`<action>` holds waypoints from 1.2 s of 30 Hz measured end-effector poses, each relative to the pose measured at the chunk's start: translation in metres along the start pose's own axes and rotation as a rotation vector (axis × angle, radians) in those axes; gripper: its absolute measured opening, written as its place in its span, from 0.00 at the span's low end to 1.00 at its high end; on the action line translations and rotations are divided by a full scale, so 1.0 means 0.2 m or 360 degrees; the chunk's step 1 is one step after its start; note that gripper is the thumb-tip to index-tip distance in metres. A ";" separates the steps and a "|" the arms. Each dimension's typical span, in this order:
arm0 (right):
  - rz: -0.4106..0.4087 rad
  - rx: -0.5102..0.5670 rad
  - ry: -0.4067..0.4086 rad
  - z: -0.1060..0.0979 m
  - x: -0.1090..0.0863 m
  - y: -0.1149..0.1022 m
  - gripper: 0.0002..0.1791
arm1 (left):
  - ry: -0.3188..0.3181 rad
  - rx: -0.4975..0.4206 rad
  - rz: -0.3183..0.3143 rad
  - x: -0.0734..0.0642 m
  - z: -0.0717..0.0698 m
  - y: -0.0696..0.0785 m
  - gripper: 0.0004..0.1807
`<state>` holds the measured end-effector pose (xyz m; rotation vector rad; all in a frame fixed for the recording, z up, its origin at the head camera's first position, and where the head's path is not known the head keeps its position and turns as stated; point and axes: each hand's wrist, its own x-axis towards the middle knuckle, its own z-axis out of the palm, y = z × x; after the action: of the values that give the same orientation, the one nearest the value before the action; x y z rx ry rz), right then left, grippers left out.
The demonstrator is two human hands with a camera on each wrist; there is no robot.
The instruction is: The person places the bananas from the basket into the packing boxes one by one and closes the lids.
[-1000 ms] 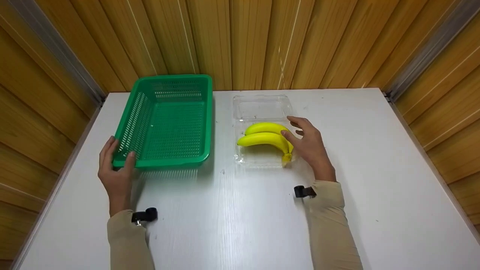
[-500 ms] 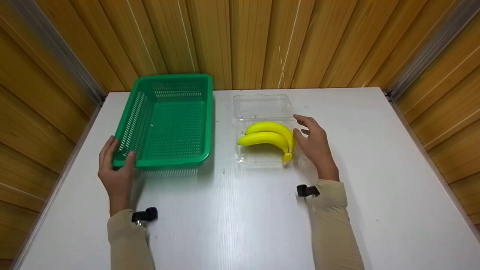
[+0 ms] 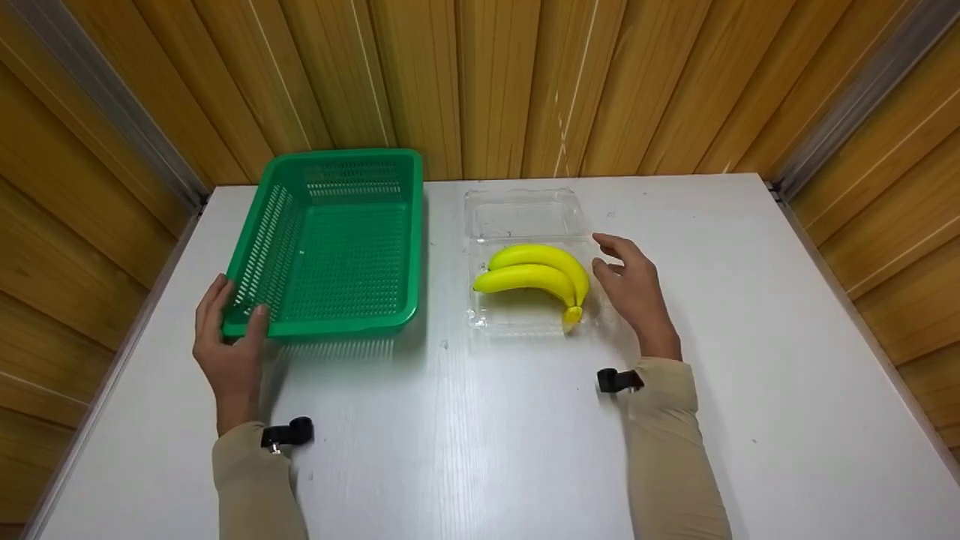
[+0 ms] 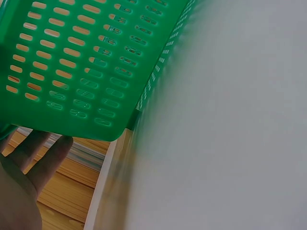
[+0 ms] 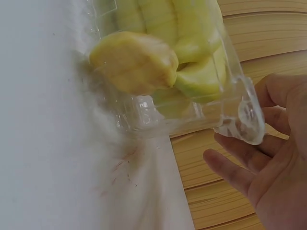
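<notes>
My left hand (image 3: pixel 229 364) rests at the near left corner of a green plastic basket (image 3: pixel 418 255), thumb over the front rim and fingers along the left side. In the left wrist view, those fingers (image 4: pixel 53 158) stretch fairly straight beside the slotted wall. A clear plastic clamshell box (image 3: pixel 480 319) lies with its lid (image 3: pixel 525 214) folded back. In its base sits a yellow bunch of bananas (image 3: pixel 532 277), stem toward the near right. Right beside the box's edge, my right hand (image 3: pixel 634 292) is loosely bent and holds nothing; its fingertips partly show behind the clear rim in the right wrist view.
Everything stands on a white table (image 3: pixel 480 435), bounded by wood-patterned panels (image 3: pixel 495 82) at the back and both sides. A strip of tabletop separates the basket from the box. Both forearms reach in from the near edge, each with a black wrist camera (image 3: pixel 619 380).
My right hand has drawn back to the right, off the bananas, to the side of the box. My left hand, the basket and the bananas have stayed in place.
</notes>
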<state>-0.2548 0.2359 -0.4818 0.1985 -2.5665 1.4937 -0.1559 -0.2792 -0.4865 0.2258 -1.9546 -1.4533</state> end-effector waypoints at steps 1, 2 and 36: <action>0.0014 0.0008 -0.0007 0.00 0.00 0.01 0.25 | 0.0000 0.0000 0.0003 0.00 0.00 0.00 0.29; 0.0026 0.0015 -0.0016 0.00 0.00 0.01 0.25 | 0.0002 -0.0002 0.0006 0.00 0.00 0.00 0.29; 0.0297 0.0274 -0.0094 0.02 0.12 0.16 0.24 | -0.0003 -0.0009 0.0023 0.00 0.00 0.00 0.28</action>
<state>-0.2853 0.2473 -0.5064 0.0246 -2.5624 1.8024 -0.1555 -0.2793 -0.4868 0.2069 -1.9496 -1.4500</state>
